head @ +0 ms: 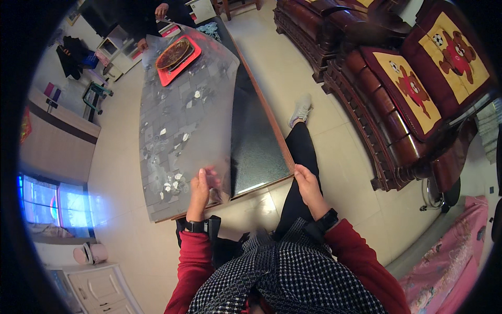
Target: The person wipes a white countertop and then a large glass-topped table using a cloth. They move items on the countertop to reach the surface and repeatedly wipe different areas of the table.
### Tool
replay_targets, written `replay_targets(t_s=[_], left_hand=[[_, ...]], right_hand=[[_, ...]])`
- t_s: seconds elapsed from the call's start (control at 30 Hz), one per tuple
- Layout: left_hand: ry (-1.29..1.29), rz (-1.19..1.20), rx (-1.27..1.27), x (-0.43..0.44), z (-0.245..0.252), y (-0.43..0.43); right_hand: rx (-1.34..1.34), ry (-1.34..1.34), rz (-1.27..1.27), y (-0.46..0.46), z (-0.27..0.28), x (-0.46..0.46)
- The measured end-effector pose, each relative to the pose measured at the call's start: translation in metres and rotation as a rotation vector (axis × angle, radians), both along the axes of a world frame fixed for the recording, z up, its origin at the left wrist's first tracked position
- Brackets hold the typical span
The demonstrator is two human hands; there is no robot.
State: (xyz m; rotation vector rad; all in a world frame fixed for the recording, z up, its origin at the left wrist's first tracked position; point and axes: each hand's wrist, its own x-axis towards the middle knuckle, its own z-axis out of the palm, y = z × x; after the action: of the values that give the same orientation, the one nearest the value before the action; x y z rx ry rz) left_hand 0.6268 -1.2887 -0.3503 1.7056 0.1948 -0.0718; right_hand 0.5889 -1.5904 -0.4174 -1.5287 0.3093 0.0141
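Note:
A patterned translucent plastic table cover (184, 117) lies askew on a dark-topped table (259, 137) with a wooden rim. Its right side is folded over, leaving a wedge of the dark top bare. At the near edge, my left hand (200, 192) is beside the cover's crumpled corner, thumb raised; the fingers are blurred, and whether they pinch the cover cannot be told. My right hand (309, 185) grips the table's near right corner, thumb at the rim and the other fingers mostly hidden. Toward the far end, a red tray (199, 49) carrying a brown oval woven basket (172, 54) rests on the cover.
Another person's hands (161, 11) show at the table's far end, near a box and a bluish cloth (210, 30). A carved brown leather sofa (376, 106) with bear-print cushions stands to the right. My shoe (301, 110) is on the tiled floor between sofa and table.

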Motion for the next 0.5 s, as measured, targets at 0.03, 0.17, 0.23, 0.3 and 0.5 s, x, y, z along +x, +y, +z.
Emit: replay_targets(t_s=[0.03,0.17,0.23,0.3,0.5], left_hand=[[0.020,0.028,-0.034,0.000,-0.002,0.001],[0.065,0.057,-0.111,-0.003,-0.010,0.006],[0.046,0.062,-0.146,-0.003,-0.013,0.008],[0.043,0.070,-0.158,-0.004,-0.015,0.008],[0.049,0.037,-0.146,-0.004,-0.013,0.006]], right_hand=[[0.105,0.044,-0.004,-0.003,-0.002,0.003],[0.061,0.113,0.140,-0.003,0.003,0.018],[0.095,0.195,0.147,-0.006,0.010,0.028],[0.180,0.277,0.152,-0.011,0.015,0.033],[-0.034,0.218,0.238,-0.012,0.004,0.050]])
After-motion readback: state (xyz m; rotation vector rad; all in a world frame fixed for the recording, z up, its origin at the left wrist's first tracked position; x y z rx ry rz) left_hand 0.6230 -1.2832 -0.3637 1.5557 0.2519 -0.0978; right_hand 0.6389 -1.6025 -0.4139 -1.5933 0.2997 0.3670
